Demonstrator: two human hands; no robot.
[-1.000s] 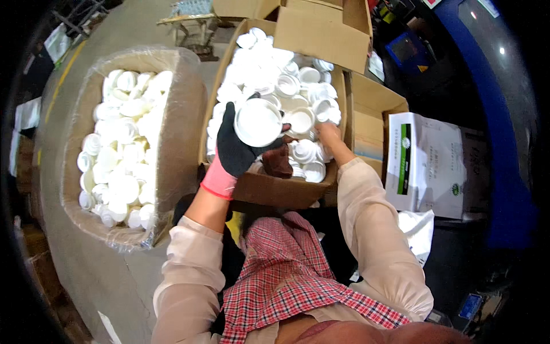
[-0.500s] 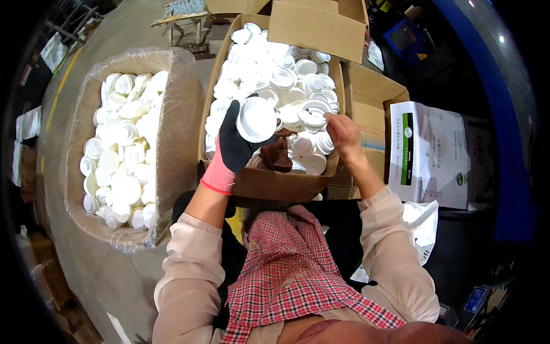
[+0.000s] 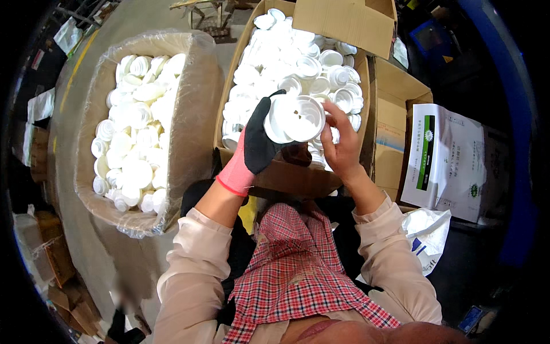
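My left hand point(image 3: 258, 137), in a black glove with a pink cuff, grips a white plastic lid point(image 3: 275, 127), round and rimmed, by its left side. My bare right hand point(image 3: 344, 144) pinches a second white lid point(image 3: 312, 119) at its right edge. The two lids overlap in front of me, the right one partly covering the left, with small brown specks near where they meet. Below them is a large carton point(image 3: 286, 179) heaped with similar white lids point(image 3: 309, 66). A dark brown object point(image 3: 299, 153) lies at its near side, mostly hidden by my hands.
To the left stands a plastic-lined carton point(image 3: 197, 109) full of white lids. An open carton point(image 3: 389, 109) and a white printed box point(image 3: 450, 157) are on the right, with a crumpled white bag point(image 3: 429, 232) below. A blurred person point(image 3: 123, 318) shows at lower left.
My right hand has come up from the pile with a lid and brought it against the one in my left hand. The view has shifted, and a person has appeared at lower left.
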